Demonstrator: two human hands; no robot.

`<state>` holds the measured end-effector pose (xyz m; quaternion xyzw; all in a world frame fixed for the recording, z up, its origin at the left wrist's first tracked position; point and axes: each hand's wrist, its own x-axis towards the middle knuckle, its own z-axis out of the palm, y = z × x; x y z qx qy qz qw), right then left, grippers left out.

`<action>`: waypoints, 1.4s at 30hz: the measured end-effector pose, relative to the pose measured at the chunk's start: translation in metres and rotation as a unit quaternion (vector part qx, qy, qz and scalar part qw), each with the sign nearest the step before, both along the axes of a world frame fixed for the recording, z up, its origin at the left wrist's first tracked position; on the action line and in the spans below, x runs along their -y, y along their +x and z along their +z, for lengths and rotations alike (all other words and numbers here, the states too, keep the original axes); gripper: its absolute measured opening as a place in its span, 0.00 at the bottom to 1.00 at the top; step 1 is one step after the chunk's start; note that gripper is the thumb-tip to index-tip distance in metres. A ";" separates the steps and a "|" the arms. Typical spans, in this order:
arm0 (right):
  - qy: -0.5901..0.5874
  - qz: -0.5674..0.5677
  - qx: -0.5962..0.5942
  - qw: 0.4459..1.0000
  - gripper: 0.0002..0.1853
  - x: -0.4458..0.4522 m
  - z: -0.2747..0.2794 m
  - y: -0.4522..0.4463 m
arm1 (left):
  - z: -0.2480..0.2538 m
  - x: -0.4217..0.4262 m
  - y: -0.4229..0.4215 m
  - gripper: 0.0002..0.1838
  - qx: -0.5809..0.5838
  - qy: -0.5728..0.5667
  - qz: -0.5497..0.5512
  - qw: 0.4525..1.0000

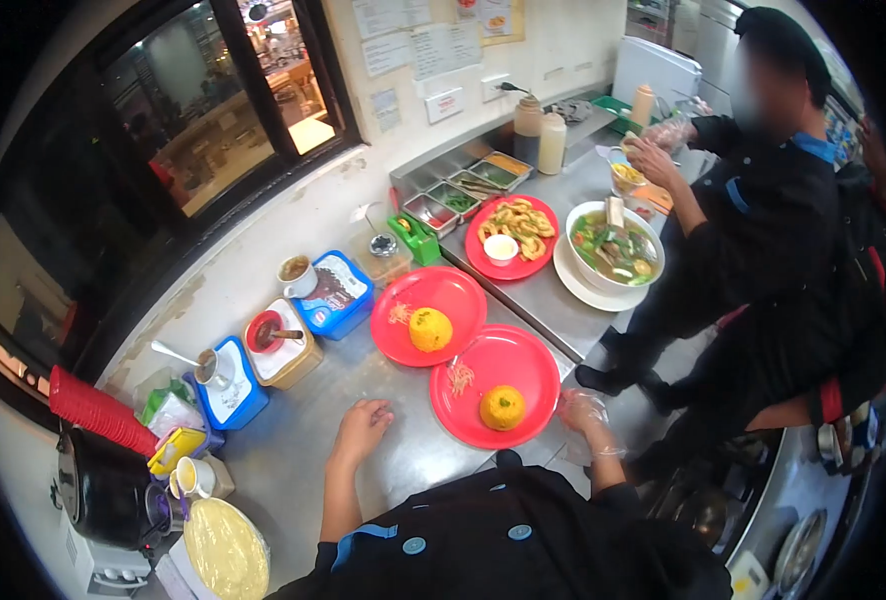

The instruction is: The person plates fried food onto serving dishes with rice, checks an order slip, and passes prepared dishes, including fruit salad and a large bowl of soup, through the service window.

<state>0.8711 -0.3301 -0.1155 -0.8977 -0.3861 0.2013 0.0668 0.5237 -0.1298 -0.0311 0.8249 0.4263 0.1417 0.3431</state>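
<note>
Left of lower centre, the left hand [365, 428] is relaxed and empty. Just below centre lies a red plate [505, 362] with yellow rice [503, 408]; at its right rim, the gloved right hand [585, 410], whose grip I cannot tell.

The near plate [508, 355] is red, its rice mound [503, 408] yellow, the soup bowl [592, 277] white, the uniform [463, 568] black.

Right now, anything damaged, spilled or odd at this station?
Two things: the white painted wall below the black-framed window has peeling-looking patches, suggesting damage; and a clear plastic glove covers the right hand while the left hand is bare, an odd mismatch. No obvious spill.
</note>
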 end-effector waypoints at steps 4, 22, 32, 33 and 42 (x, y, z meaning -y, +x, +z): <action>-0.009 0.011 0.007 1.000 0.17 -0.004 -0.023 0.026 | 0.005 -0.021 0.019 0.14 -0.008 0.023 -0.008 1.000; 0.182 0.173 -0.257 0.933 0.12 0.017 -0.081 0.048 | 0.064 -0.307 0.222 0.12 0.667 -0.332 0.250 0.619; 0.011 0.413 -0.061 0.908 0.12 -0.004 -0.011 0.033 | 0.235 -0.141 0.150 0.12 0.467 -0.095 -0.037 0.878; -0.058 0.427 -0.018 0.902 0.13 -0.005 0.012 0.031 | 0.241 -0.132 0.147 0.14 0.451 -0.070 -0.066 0.887; 0.395 0.157 -0.030 0.904 0.17 -0.100 0.285 0.095 | 0.255 -0.086 0.156 0.19 0.390 0.086 -0.152 0.904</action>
